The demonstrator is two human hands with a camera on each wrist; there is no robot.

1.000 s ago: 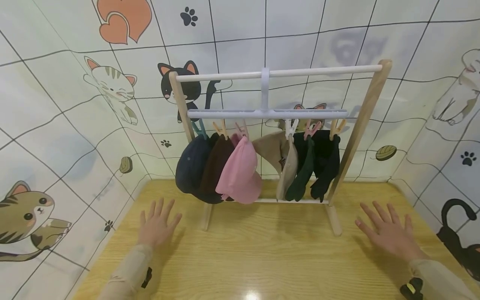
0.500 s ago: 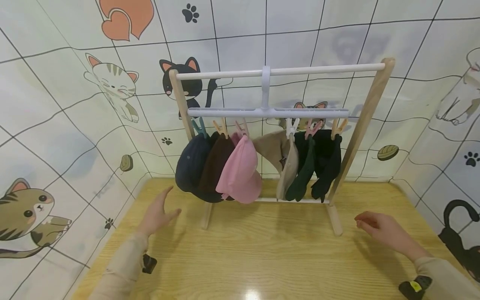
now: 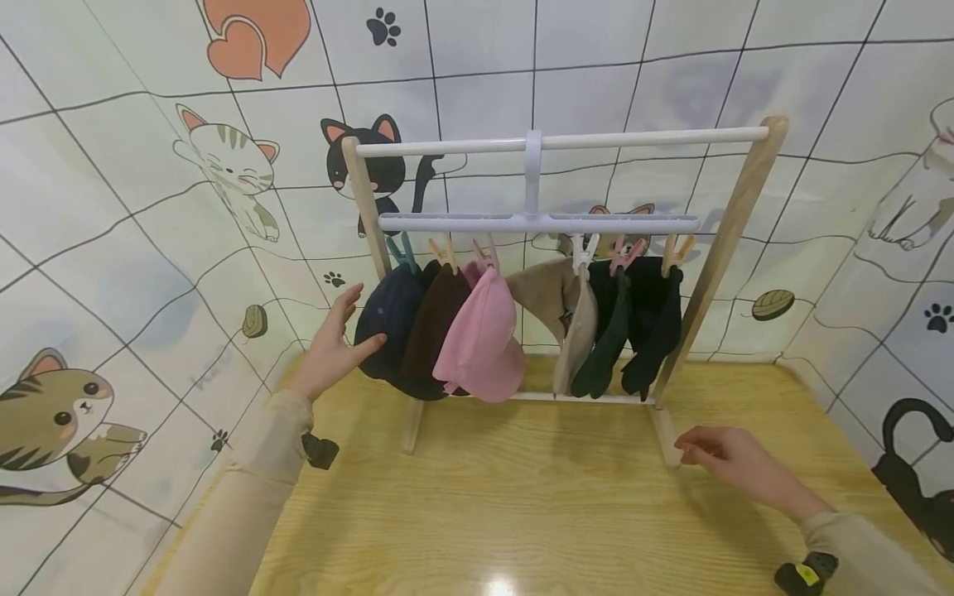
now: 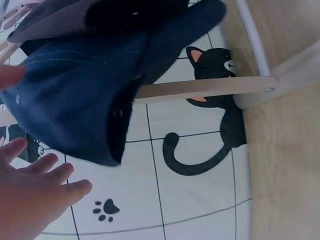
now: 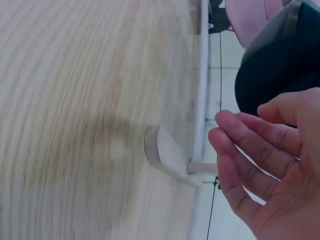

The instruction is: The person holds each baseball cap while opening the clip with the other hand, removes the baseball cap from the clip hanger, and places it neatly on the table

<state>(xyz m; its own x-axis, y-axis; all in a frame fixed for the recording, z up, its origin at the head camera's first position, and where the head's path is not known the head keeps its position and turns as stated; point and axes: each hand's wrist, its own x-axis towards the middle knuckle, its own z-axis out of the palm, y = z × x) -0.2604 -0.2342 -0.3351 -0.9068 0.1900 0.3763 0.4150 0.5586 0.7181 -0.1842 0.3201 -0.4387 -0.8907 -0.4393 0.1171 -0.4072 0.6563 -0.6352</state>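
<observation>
My left hand (image 3: 331, 346) is at the left side of a navy cap (image 3: 391, 319), thumb in front of it and the other fingers spread along its outer edge. Seen from the left wrist, those fingers (image 4: 60, 172) are loosely extended beside the cap and not closed round it. To the cap's right hang a brown cap (image 3: 434, 327), a pink cap (image 3: 480, 339), a beige cap (image 3: 551, 298), a dark green cap (image 3: 604, 356) and a black cap (image 3: 656, 331). Low over the table near the rack's right foot, my right hand (image 3: 734, 465) is loosely curled and holds nothing.
Coloured clothespins, among them a teal clothespin (image 3: 402, 252), suspend the caps from a white hanger bar (image 3: 462, 222). It hooks over the top rail (image 3: 648, 139) of a wooden rack (image 3: 726, 223) on the table (image 3: 507, 497). Cat-patterned walls (image 3: 477, 99) enclose the back and sides.
Both hands were spread flat on the table a second ago. My left hand has risen forward to the navy cap; my right hand has curled loosely and moved left.
</observation>
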